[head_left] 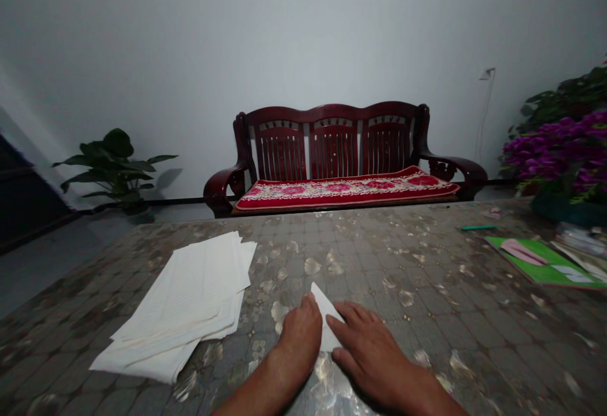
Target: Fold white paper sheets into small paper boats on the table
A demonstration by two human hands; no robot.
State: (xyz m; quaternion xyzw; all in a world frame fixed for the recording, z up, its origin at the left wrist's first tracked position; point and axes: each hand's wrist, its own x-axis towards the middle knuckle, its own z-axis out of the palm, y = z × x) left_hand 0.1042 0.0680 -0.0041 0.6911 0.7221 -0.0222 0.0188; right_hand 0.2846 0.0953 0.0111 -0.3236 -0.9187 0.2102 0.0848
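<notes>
A small piece of white paper (329,339), folded to a point at its upper end, was seen at the lower centre of the frame, flat on a patterned counter (417,267). Its left edge was covered by the left hand (302,330), which was curled; whether the paper was pinched there could not be told, as the fingertips were hidden. Its right edge was touched by the right hand (367,340), held open with fingers extended. The step in hand was judged to be the shaping or pressing of a fold; for the next move, a steady hold and an evenly pressed crease seemed to be called for. A loose stack of white sheets (190,296) was spread at the lower left. At the right, a green pen (478,227) and a green booklet (531,270) were seen. A red wooden bench (332,112) was placed beyond, at upper centre.
</notes>
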